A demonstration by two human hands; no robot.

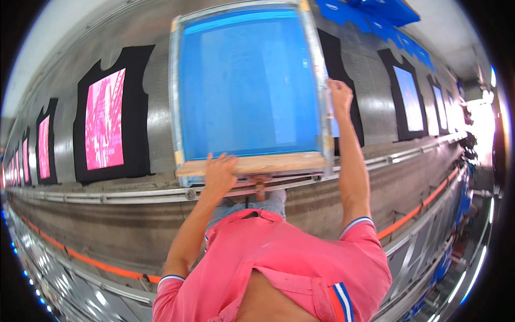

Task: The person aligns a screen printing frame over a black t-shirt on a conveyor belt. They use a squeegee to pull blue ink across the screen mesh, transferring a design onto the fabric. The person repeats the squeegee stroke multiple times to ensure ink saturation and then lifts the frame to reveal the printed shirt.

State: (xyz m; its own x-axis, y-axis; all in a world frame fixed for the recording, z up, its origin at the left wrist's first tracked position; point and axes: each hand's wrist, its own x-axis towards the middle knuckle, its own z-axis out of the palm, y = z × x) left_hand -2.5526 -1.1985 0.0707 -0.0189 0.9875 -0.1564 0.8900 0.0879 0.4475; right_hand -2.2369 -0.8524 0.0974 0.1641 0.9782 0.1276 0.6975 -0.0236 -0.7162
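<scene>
A screen printing frame (175,91) with blue mesh lies in front of me over the long metal printing table. Along its near edge runs a wooden bar (281,163), which looks like a squeegee handle. My left hand (219,174) is closed over the left part of this bar, fingertips on the mesh side. At the frame's right side, my right hand (341,97) is closed with bent fingers against the frame's edge; the exact grip is partly hidden. Just beyond that hand, a black shirt (351,107) lies partly covered by the frame.
To the left, a black shirt piece with a pink print (104,123) lies flat, with several more beyond it. On the right lie black pieces with pale blue prints (409,99). Blue fabric (375,19) is at the far right. A metal rail (134,196) runs along the table's near side.
</scene>
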